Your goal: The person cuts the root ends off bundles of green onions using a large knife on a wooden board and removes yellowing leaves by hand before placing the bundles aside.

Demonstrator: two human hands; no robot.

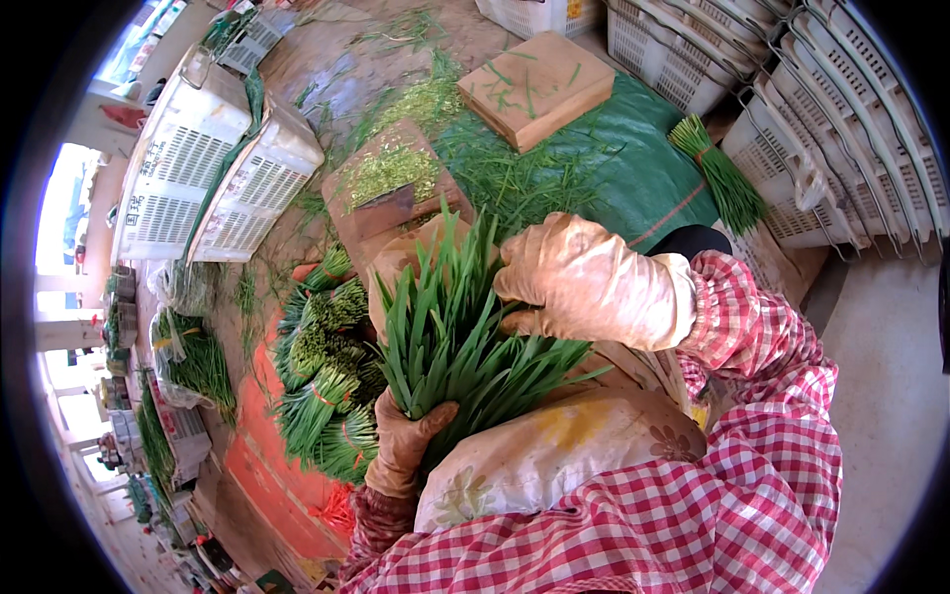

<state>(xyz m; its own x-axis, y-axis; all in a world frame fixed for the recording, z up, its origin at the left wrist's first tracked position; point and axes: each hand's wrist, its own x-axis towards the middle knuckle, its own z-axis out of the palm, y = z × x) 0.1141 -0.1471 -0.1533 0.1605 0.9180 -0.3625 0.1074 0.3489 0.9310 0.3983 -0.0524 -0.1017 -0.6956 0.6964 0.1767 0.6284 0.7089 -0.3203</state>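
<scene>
Your left hand [404, 444], in a tan work glove, has its fingers curled tight around the stalk end of a bunch of green chives [455, 337], thumb pressed across the front of the stems. The bunch stands nearly upright from that grip, its blades fanning out toward the top and to the right. Your left wrist bends up from the lower edge, with the red-and-white checked sleeve [693, 505] bunched just below the glove.

Your right hand [584, 282], also gloved, comes in from the right and sits over the upper right of the bunch, fingers bent down and held together against the leaf tips; whether they pinch any blades you cannot tell from here. The right forearm runs back to the right, cuff gathered at the wrist.

The chives are held above your lap, over a pale sack [554, 445] lying across it. Just left of them lies a pile of tied chive bundles [327, 386] on an orange mat [267, 465]. Beyond stand a chopping block [391, 188] strewn with trimmings, a second wooden block [534, 89] on a green tarp [633, 168], and white plastic crates [208, 168].
</scene>
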